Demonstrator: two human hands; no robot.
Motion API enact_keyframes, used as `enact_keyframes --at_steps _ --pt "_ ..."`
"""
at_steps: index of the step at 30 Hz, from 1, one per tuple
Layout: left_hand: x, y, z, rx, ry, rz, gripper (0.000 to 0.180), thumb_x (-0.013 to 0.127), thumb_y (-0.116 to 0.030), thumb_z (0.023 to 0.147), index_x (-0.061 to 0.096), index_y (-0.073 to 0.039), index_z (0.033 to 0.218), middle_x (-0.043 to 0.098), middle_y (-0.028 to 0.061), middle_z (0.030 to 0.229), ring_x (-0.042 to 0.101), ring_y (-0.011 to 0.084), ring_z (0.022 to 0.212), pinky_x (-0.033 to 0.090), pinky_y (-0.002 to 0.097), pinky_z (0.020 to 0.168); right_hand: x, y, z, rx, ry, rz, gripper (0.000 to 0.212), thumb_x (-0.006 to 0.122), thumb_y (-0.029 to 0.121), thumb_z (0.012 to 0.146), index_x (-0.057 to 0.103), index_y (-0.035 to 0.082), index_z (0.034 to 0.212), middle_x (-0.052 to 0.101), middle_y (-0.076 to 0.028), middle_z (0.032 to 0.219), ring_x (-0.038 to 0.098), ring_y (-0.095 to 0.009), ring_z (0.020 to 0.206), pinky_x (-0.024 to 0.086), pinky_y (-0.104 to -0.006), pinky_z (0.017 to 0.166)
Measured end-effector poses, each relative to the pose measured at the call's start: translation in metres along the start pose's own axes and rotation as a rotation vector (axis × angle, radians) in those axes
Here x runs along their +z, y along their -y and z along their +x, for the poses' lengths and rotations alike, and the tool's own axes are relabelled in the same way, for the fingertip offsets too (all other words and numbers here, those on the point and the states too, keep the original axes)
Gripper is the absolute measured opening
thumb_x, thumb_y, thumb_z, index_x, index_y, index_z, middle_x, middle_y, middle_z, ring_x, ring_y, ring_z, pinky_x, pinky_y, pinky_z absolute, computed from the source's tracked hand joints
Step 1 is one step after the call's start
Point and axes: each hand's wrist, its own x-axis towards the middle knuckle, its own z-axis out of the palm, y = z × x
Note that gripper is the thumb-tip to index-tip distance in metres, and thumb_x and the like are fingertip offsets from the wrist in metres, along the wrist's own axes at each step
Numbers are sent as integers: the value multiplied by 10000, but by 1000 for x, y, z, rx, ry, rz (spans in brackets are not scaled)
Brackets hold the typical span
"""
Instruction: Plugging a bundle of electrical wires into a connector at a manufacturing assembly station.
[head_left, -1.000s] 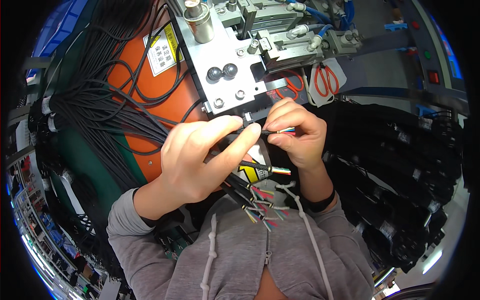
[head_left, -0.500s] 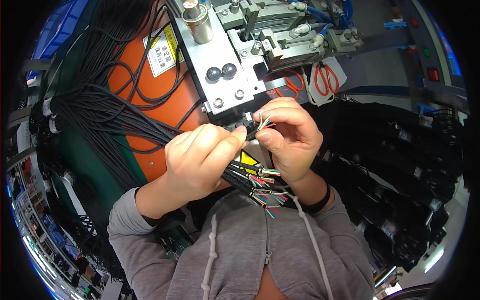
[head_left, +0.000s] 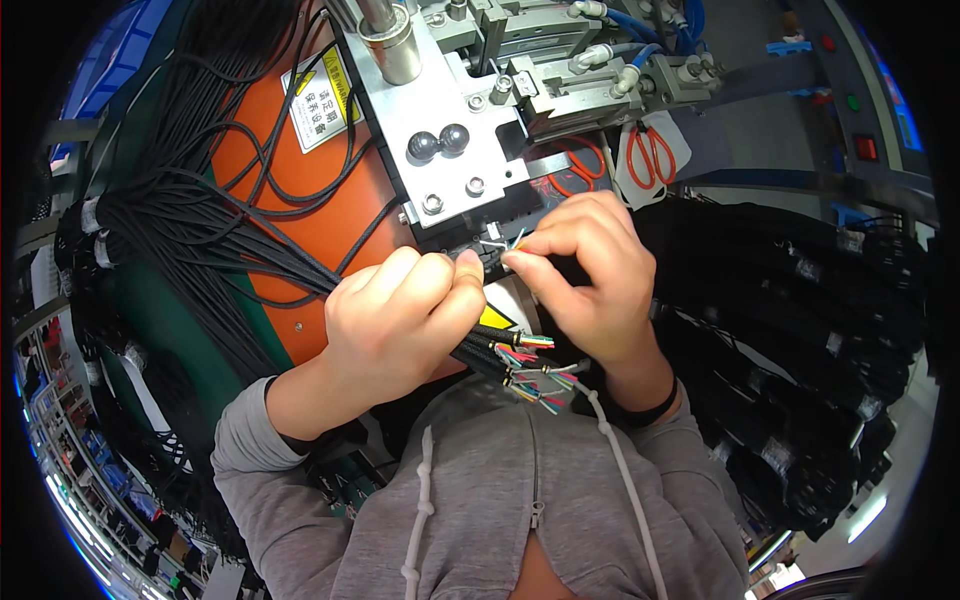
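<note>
Black cable [head_left: 489, 257] between both hands, its end just below the metal plate [head_left: 442, 178]. Left hand [head_left: 400, 315]: grip clenched around cable, thumb on top. Right hand [head_left: 590, 265]: grip pinching the coloured wires [head_left: 518, 239] at the cable end, thumb and index; which strand, cannot tell. Below left hand, more cable ends [head_left: 525, 350], stripped wires fanned out. Metal plate carries two black ball knobs [head_left: 438, 142]. Left: orange panel [head_left: 385, 232] with black cables [head_left: 220, 210] across it. Beyond the plate, red-handled scissors [head_left: 650, 160] on a white sheet [head_left: 632, 188]. Right: taped black cable bundles [head_left: 790, 350]. Far left: blue bin [head_left: 112, 68], contents not readable; shelves [head_left: 60, 430] holding small mixed items.
</note>
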Motion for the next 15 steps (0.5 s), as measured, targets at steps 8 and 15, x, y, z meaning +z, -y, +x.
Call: enact_keyframes --at_steps 8,15 --pt "9 2 0 33 -94 -42 289 641 -123 687 674 -58 966 453 -25 681 473 90 554 341 233 421 -11 -13 -1 841 297 935 104 708 16 775 608 0 750 619 -62 805 560 -137 748 449 -284 696" --pt "12 -7 -3 -30 156 126 385 610 -138 684 681 -97 1061 458 -27 736 443 90 576 334 217 438 17 -23 -6 234 102 92 106 695 9 750 591 -7 733 610 -64 715 550 -184 675 446 -298 650"
